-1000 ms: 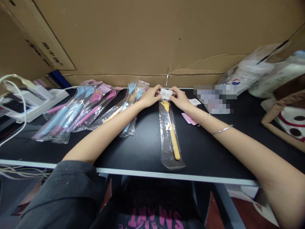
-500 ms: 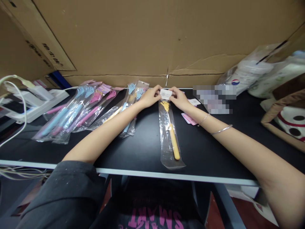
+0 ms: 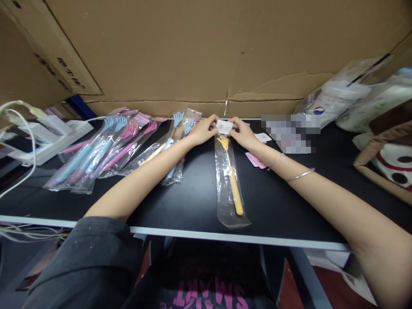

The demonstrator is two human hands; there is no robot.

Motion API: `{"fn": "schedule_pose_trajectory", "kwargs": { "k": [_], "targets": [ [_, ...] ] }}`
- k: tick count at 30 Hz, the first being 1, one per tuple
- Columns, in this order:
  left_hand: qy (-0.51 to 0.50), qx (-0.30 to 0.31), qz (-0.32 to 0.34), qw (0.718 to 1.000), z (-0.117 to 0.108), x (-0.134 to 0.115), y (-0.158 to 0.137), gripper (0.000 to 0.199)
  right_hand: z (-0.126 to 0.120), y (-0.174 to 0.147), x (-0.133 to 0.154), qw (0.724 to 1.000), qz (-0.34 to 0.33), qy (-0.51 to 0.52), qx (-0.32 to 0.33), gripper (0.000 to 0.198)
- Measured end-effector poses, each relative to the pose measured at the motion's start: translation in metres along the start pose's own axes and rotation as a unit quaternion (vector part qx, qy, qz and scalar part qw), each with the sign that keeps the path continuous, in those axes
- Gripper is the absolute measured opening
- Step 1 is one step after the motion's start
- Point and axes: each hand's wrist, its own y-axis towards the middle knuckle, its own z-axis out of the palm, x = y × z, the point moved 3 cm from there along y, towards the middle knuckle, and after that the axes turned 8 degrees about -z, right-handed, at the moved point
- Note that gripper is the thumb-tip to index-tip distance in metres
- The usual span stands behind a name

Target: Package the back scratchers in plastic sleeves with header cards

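A yellow back scratcher (image 3: 235, 189) lies in a clear plastic bag (image 3: 222, 201) on the black table, its hand-shaped head pointing away from me. A white card (image 3: 224, 126) is at the bag's top end. My left hand (image 3: 206, 129) pinches the card's left edge, with fingers curled. From the other side my right hand (image 3: 241, 132) grips the card's right edge. Pink cards (image 3: 255, 160) and a white card (image 3: 263, 137) lie beside my right forearm. Beyond my left forearm are bagged blue and pink back scratchers (image 3: 104, 148), with several more partly hidden behind the arm.
A white power strip (image 3: 58, 139) with plugs and cables sits at the far left. Cardboard (image 3: 193, 51) walls the back. At the right stand a bagged cup (image 3: 337, 98) and a brown-handled bag (image 3: 395, 159). The table's pale front edge (image 3: 225, 235) runs before me.
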Motion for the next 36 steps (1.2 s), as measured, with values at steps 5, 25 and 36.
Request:
{"fn": "schedule_pose_trajectory", "kwargs": {
  "k": [5, 25, 36],
  "targets": [
    [-0.001, 0.002, -0.003, 1.0, 0.0, 0.0, 0.0, 0.03, 0.001, 0.0, 0.0, 1.0, 0.004, -0.006, 0.005, 0.025],
    [0.037, 0.001, -0.004, 0.999, -0.002, -0.009, -0.007, 0.024, -0.001, -0.008, 0.025, 0.994, -0.015, -0.104, 0.019, 0.02],
    [0.04, -0.004, -0.01, 0.999, -0.002, -0.011, -0.008, 0.024, 0.0, -0.008, 0.026, 0.995, -0.034, -0.094, 0.015, 0.018]
  ]
}}
